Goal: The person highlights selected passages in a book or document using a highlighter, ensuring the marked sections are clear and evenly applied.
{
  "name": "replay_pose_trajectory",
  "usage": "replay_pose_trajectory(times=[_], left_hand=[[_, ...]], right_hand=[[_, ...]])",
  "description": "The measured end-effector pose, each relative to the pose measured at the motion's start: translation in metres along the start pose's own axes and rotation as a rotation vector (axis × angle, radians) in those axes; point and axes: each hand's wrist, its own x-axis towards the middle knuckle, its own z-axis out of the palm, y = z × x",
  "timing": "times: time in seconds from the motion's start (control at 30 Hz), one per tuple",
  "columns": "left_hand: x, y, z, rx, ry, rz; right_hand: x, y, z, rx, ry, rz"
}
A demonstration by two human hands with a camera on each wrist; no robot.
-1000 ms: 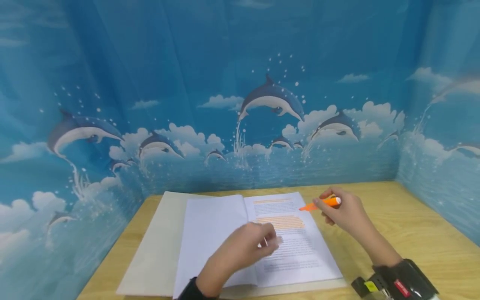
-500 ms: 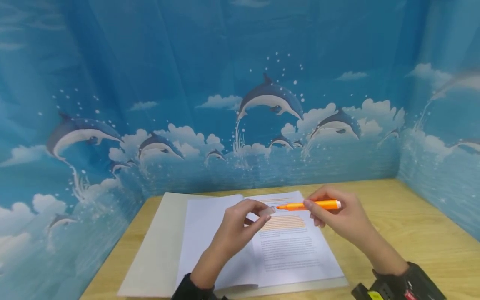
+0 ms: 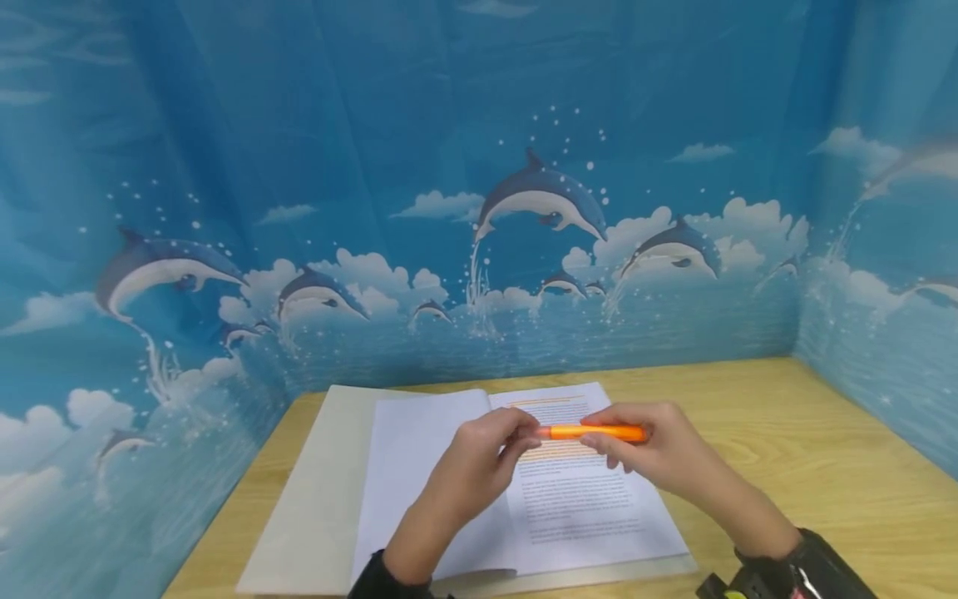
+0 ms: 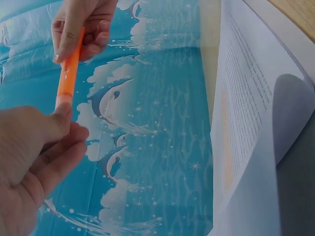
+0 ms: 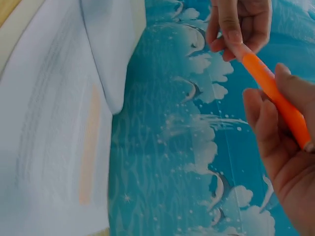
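Note:
An orange highlighter [image 3: 599,433] lies level above the open book [image 3: 576,516], gripped along its barrel by the right hand [image 3: 662,437]. The left hand [image 3: 471,462] pinches a translucent cap [image 4: 63,101] between thumb and fingers. In the head view the cap sits over the highlighter's tip end, in line with the barrel. Both wrist views show the two hands joined by the pen, the cap mostly covered by the left fingertips [image 5: 235,37]. Orange highlighted lines [image 3: 561,450] run across the right page's text, partly hidden behind the hands.
The book's left page [image 3: 419,466] is blank white, with a pale cover [image 3: 314,499] spread beyond it. Under it is a wooden table [image 3: 793,449]. A blue dolphin-print curtain [image 3: 389,125] encloses the back and sides. Dark straps [image 3: 801,574] circle the wrists.
The hands have come together over the book. The right hand carried the highlighter leftward, the left hand rose with the cap, and the bare tip is now inside the cap.

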Motion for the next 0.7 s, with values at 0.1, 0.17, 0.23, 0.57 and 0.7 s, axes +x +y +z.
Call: replay_pose_trajectory(times=[0.1, 0.17, 0.23, 0.57, 0.7], left_hand=[[0.000, 0.000, 0.003, 0.055, 0.022, 0.028], [-0.001, 0.000, 0.003, 0.074, 0.034, 0.034], [-0.001, 0.001, 0.002, 0.081, 0.045, 0.032], [0.000, 0.003, 0.004, 0.122, 0.019, 0.019], [-0.002, 0.001, 0.003, 0.117, 0.006, 0.010]], right_hand=[[-0.001, 0.004, 0.005, -0.026, 0.024, -0.055], [-0.001, 0.006, 0.007, -0.004, 0.034, -0.077], [-0.002, 0.005, 0.009, 0.017, 0.044, -0.076], [-0.001, -0.012, 0.017, 0.003, 0.085, -0.023], [0.001, -0.015, 0.019, -0.023, 0.075, -0.083]])
